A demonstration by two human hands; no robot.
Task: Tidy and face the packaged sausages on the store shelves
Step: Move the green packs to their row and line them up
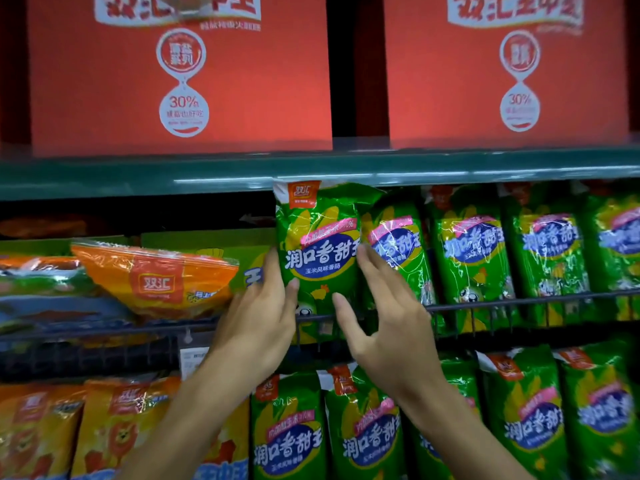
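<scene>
A green corn-sausage pack [318, 244] stands upright at the left end of the middle shelf's green row, behind the wire rail [519, 303]. My left hand [259, 317] holds its left edge, thumb on the front and fingers behind. My right hand [381, 320] lies against its right side with fingers straight, thumb touching the lower front. Several more green packs [471, 251] stand in a row to the right. An orange sausage pack [156, 278] lies tilted on a pile to the left.
Two big red cartons [180, 74] [505, 71] sit on the top shelf above a green shelf edge [138, 178]. The lower shelf holds green packs [367, 431] at the right and orange packs [114, 427] at the left. A white price tag [194, 362] hangs on the rail.
</scene>
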